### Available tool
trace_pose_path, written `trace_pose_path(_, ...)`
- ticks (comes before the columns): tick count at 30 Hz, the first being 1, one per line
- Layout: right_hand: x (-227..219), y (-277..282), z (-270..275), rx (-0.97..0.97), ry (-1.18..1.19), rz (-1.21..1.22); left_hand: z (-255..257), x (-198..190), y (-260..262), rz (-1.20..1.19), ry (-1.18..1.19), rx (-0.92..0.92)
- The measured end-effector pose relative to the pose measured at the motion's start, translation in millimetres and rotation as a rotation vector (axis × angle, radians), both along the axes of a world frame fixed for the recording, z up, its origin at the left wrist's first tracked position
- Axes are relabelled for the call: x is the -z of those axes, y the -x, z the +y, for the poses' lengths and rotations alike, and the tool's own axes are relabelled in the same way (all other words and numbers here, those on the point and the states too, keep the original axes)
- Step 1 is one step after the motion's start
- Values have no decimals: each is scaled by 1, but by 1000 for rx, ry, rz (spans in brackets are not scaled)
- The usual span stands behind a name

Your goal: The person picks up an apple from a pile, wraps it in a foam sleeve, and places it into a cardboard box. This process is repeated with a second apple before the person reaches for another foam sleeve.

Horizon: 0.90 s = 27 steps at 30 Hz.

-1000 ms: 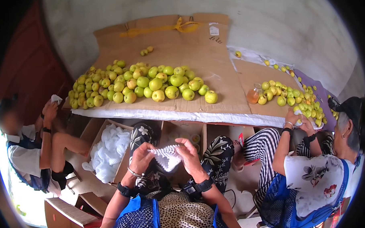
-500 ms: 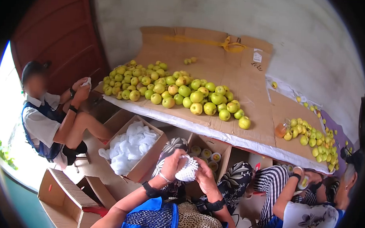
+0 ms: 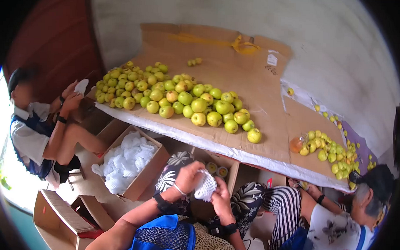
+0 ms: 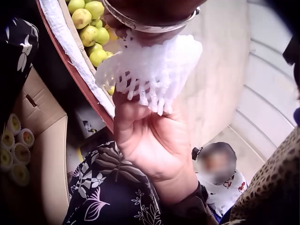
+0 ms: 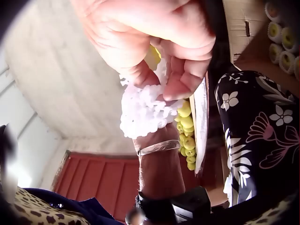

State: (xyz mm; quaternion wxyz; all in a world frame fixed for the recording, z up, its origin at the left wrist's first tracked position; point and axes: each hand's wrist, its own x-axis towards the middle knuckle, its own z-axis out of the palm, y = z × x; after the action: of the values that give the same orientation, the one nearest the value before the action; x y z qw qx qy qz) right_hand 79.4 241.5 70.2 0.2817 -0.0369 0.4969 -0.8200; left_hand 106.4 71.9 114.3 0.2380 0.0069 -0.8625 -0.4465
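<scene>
A white foam net is stretched between both hands above the lap. My left hand, bracelet at its wrist, grips the net's left edge. From the right, my right hand pinches its lower edge. In the left wrist view the net hangs with fringed ends over the right palm. The right wrist view shows thumb and fingers of the right hand on the bunched net; the left fingers are mostly hidden behind it. Whether anything is inside the net, I cannot tell.
Apples are heaped on a cardboard-covered table. A box of white nets stands left of the knees; a box with wrapped apples is in front. People sit on both sides; empty cartons lie lower left.
The head view has swung, then shifted slightly back. The net, spread flat earlier, now hangs rounded between the hands. At the right, the other person's hands have moved from the apple heap down to the table's front edge.
</scene>
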Motion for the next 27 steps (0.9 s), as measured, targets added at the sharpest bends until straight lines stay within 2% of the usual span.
trace_pose_path(1,2,6,3,91,-63,15,-2,-4,3,-73,-72,-32)
trace_pose_path(2,3,15,13,171,-105,80,-7,-5,5,-77,-25,23)
trace_pose_path(3,1,22,18,271,-115,46,-10,-4,7,-87,11,82)
trace_pose_path(5,-10,29,33,326,3,102,1,-14,4,-125,-242,74)
trace_pose_path(7,-21,30,31,441,-32,271,7,-15,3,-28,-277,-97)
trace_pose_path(8,-25,29,29,474,-71,353,7,-20,3,57,-65,-99)
trace_pose_path(10,-34,24,22,486,-146,487,13,-22,-3,53,-15,84)
trace_pose_path(11,-34,20,20,439,-268,526,22,-24,-4,35,-9,157)
trace_pose_path(13,-28,15,9,441,-358,703,32,-17,0,-114,-75,268)
trace_pose_path(15,-33,10,4,419,-491,821,39,2,-1,-226,-521,350)
trace_pose_path(16,-35,8,4,354,-475,836,38,10,3,-220,-659,382)
trace_pose_path(18,-37,5,1,340,-364,723,34,24,5,-214,-938,444)
trace_pose_path(21,-37,5,3,354,-235,565,27,27,1,-222,-1046,404)
trace_pose_path(23,-38,6,6,391,-148,463,11,48,1,-330,-1047,282)
trace_pose_path(24,-38,9,10,395,-207,445,9,49,1,-349,-1153,204)
trace_pose_path(27,-26,17,16,419,-169,384,-5,46,5,-372,-1434,293)
